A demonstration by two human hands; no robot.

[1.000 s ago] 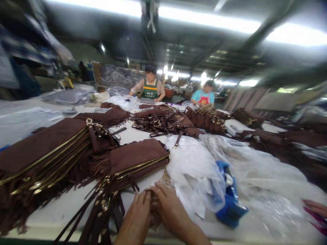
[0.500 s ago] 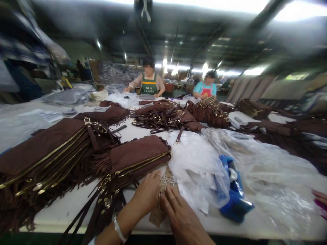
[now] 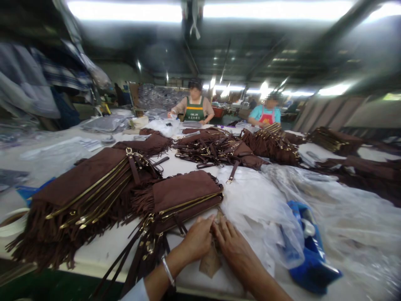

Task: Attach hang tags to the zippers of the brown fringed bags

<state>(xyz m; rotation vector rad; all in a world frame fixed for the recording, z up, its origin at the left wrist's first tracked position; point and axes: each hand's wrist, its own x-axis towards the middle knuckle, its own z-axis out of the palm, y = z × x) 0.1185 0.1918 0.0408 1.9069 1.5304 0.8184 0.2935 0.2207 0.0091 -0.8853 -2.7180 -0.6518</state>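
Observation:
My left hand and my right hand lie side by side at the near table edge, fingers curled together over a small brown paper tag with string. Both touch it, just below a short stack of brown fringed bags with gold zips. A metal bangle circles my left wrist. Brown straps hang off the table edge to the left of my hands.
A larger pile of brown fringed bags lies at the left. Clear plastic bags and a blue packet lie at the right. Loose straps and more bags fill the middle. Two people work at the far side.
My view has swung a little to the left. Both hands have slid up toward the bag stack and closed together on the paper tag.

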